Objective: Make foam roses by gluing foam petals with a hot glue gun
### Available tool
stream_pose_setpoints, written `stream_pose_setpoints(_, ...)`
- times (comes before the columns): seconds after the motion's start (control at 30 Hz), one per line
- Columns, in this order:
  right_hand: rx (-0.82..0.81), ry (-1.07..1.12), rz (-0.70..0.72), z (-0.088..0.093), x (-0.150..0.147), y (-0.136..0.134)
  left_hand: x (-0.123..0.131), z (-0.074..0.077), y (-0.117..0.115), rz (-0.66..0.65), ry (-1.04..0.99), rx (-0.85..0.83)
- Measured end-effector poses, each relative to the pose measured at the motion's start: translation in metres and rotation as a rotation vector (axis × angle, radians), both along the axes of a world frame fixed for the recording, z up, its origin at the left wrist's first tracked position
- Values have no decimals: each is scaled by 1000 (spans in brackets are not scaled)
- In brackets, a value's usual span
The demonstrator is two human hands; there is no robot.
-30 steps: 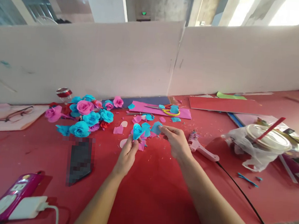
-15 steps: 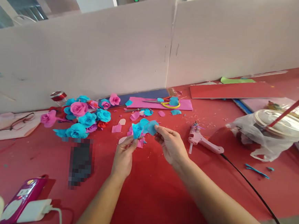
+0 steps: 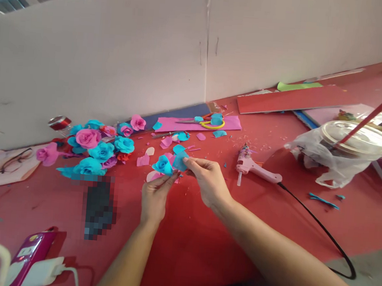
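Note:
My left hand point(image 3: 155, 197) pinches the base of a small blue paper flower point(image 3: 163, 164), its rolled centre facing up toward me. Between the thumb and fingers of my right hand point(image 3: 208, 179) is a rounded blue paper petal point(image 3: 180, 160), held close beside the flower; whether the two touch, I cannot tell. Loose pink petals point(image 3: 143, 160) and blue petals point(image 3: 179, 149) lie on the red table just beyond my hands. To the left sits a bunch of finished paper flowers point(image 3: 101, 152) in blue and pink.
A pink glue gun point(image 3: 258, 169) lies right of my hands, its black cord trailing off. Yellow-handled scissors point(image 3: 212, 124) rest on folded pink paper point(image 3: 235, 123). A lidded bowl in a plastic bag point(image 3: 328, 158) stands far right. A power strip point(image 3: 32, 251) is lower left.
My left hand has tilted the blue flower so its open top shows more. My right hand has brought the petal nearer to it. The camera view has shifted slightly.

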State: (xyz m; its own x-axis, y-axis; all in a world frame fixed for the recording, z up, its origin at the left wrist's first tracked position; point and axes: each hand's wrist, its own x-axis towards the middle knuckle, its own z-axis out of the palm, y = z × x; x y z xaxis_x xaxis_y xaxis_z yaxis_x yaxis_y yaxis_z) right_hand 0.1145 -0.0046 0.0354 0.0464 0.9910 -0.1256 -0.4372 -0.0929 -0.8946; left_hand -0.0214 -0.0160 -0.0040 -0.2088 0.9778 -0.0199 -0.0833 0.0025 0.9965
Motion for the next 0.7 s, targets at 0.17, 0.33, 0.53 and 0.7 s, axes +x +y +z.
stream_pose_setpoints(0.17,12,-16,6,3,-1,-2,1,-1,-1,17,156,24)
stream_pose_setpoints(0.33,84,-34,22,3,-3,-4,1,-2,-2,46,276,49)
stream_pose_setpoints(0.53,98,-30,23,3,-8,-9,1,-3,-1,78,259,34)
stream_pose_setpoints(0.7,112,-31,51,3,-11,-12,2,-4,-1,81,249,40)
